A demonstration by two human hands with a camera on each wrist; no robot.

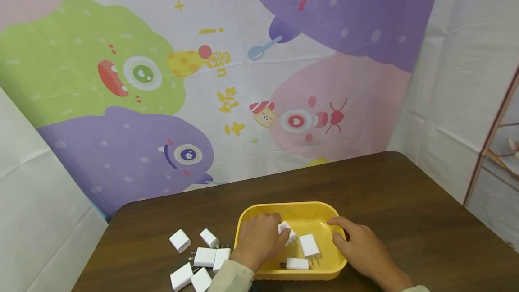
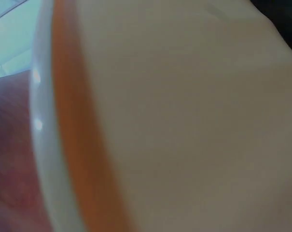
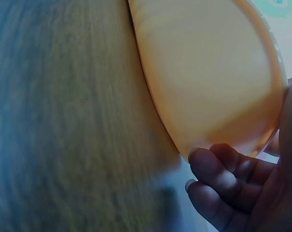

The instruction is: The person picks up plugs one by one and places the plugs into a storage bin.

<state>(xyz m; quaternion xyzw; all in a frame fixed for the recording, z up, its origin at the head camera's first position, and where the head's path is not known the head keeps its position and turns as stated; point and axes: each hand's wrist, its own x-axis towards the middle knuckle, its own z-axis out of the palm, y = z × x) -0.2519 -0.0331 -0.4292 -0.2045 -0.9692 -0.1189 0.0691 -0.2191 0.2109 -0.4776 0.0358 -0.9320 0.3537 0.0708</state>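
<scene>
A yellow plastic bin (image 1: 300, 275) stands on the table, with white plug-in chargers inside it. My left hand (image 1: 259, 238) reaches over its left side and pinches a tilted white charger (image 1: 289, 234) between thumb and index finger, prongs downward. Beside that one lie a second charger (image 1: 309, 245) and a third charger (image 1: 297, 263). At the bin's right side, my right hand (image 1: 362, 244) grips the rim, thumb and index finger over the edge. Curled fingers (image 3: 223, 179) lie against the bin's outer wall (image 3: 203, 72) in the right wrist view. The left wrist view is blurred close-up.
Several more white chargers lie left of the bin, among them a charger (image 1: 180, 240) set apart and a charger (image 1: 205, 257) in a cluster. The dark wooden table (image 1: 377, 179) backs onto a cartoon-printed cloth (image 1: 239, 157). White cloth (image 1: 438, 102) hangs at the sides.
</scene>
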